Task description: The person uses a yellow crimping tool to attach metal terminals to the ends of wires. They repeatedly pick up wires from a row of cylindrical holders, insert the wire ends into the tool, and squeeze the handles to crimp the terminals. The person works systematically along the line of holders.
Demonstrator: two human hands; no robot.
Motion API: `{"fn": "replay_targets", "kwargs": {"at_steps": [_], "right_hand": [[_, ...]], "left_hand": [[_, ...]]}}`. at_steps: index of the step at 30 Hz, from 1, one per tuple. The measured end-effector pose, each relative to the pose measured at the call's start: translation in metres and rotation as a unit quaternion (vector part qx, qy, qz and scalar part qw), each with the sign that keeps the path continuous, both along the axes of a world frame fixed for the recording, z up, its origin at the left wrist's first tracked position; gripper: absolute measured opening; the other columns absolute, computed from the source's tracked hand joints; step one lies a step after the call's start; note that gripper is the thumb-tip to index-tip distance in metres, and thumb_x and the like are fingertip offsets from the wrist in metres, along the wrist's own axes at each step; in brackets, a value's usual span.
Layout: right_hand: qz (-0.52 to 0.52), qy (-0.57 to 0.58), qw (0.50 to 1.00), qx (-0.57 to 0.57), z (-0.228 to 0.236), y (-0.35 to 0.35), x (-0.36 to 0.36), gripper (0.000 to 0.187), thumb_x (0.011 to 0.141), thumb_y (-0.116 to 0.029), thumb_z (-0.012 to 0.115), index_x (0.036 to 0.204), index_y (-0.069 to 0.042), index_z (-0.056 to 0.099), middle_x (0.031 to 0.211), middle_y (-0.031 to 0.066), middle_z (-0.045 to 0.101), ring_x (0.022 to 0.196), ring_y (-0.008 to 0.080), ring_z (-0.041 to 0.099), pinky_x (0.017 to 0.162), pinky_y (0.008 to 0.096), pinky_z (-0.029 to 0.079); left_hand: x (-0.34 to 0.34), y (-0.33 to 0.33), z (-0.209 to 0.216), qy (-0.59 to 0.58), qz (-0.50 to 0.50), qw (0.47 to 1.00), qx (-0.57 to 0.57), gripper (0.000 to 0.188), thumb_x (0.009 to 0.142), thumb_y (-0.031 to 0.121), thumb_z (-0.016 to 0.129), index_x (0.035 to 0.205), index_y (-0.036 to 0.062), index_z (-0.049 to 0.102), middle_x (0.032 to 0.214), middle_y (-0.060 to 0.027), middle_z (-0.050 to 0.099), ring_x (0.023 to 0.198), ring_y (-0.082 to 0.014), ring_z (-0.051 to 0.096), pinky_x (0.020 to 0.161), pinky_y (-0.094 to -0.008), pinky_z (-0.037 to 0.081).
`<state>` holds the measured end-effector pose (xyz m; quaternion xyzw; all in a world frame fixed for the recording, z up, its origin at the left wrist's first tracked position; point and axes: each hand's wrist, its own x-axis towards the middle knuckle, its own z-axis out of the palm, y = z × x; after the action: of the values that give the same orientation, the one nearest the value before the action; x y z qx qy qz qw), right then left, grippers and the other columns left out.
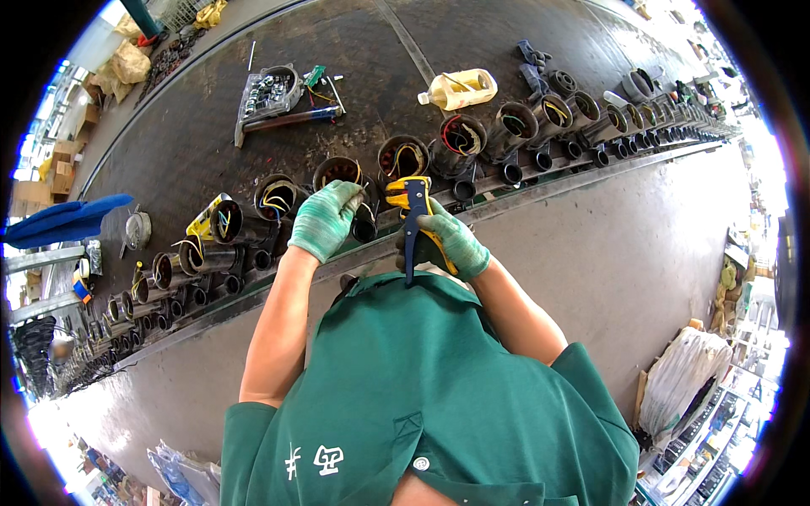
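My right hand (454,240), in a light green glove, is wrapped round a wire stripper (415,221) with dark blue and yellow handles, its yellow head pointing away from me. My left hand (326,221), gloved the same way, has its fingers pinched together at the rim of a dark cylindrical motor housing (337,171). Thin wires come out of that housing beside the fingertips; what the fingers hold is too small to make out. Just right of it stands another open housing (403,158) with yellowish wires, close to the stripper's head.
A long row of similar housings, such as one with red wires (461,135), runs along the dark table's (371,84) near edge. Farther back lie a plastic bottle (460,89), a tray of small parts (268,93), a brown rod (291,119) and dark gloves (533,67).
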<state>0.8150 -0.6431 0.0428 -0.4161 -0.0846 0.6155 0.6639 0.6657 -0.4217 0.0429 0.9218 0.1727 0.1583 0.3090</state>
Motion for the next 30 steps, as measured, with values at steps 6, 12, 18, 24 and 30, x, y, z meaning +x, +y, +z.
{"fn": "replay_targets", "kwargs": {"at_steps": [6,12,18,24,30], "right_hand": [[-0.050,-0.007,0.999,0.015,-0.003,-0.023,0.015,0.055,0.099,-0.027,0.065,0.146,-0.010,0.041,0.104,0.0188,0.069,0.089,0.0323,0.073,0.079,0.0501,0.064],[-0.064,-0.011,0.998,0.007,-0.001,-0.029,0.024,0.051,0.097,-0.025,0.065,0.142,-0.011,0.044,0.104,0.0155,0.069,0.085,0.0298,0.072,0.077,0.0463,0.063],[-0.101,-0.002,0.995,-0.007,0.002,-0.036,0.028,0.055,0.095,-0.024,0.067,0.145,-0.011,0.046,0.103,0.0128,0.069,0.089,0.0261,0.072,0.079,0.0428,0.063],[-0.098,0.010,0.995,0.001,0.001,-0.048,0.034,0.064,0.095,-0.026,0.068,0.151,-0.012,0.042,0.104,0.0139,0.069,0.088,0.0261,0.071,0.080,0.0417,0.063],[-0.117,0.000,0.993,0.011,-0.013,-0.060,0.051,0.067,0.096,-0.030,0.067,0.153,-0.012,0.039,0.103,0.0154,0.069,0.087,0.0274,0.072,0.080,0.0420,0.063]], "left_hand": [[0.028,0.005,0.041,-0.010,0.073,0.977,0.198,0.030,0.091,0.020,0.075,0.121,0.0174,0.073,0.114,-0.0079,0.069,0.107,-0.0330,0.066,0.089,-0.0462,0.055],[0.092,0.008,0.047,0.151,-0.137,0.938,0.280,0.039,0.091,0.006,0.066,0.126,0.0218,0.074,0.117,-0.0081,0.073,0.112,-0.0308,0.066,0.098,-0.0448,0.052],[0.155,0.004,0.058,0.365,-0.280,0.810,0.363,0.043,0.092,0.005,0.063,0.130,0.0235,0.072,0.115,-0.0122,0.073,0.112,-0.0308,0.070,0.094,-0.0444,0.055],[0.181,-0.009,0.048,0.417,-0.310,0.732,0.441,0.016,0.089,0.013,0.067,0.093,0.0147,0.082,0.093,-0.0096,0.080,0.092,-0.0297,0.078,0.077,-0.0438,0.059],[0.192,0.013,0.074,0.382,-0.363,0.795,0.300,0.019,0.091,0.011,0.068,0.107,0.0093,0.079,0.106,-0.0152,0.076,0.100,-0.0363,0.074,0.086,-0.0443,0.057]]}}
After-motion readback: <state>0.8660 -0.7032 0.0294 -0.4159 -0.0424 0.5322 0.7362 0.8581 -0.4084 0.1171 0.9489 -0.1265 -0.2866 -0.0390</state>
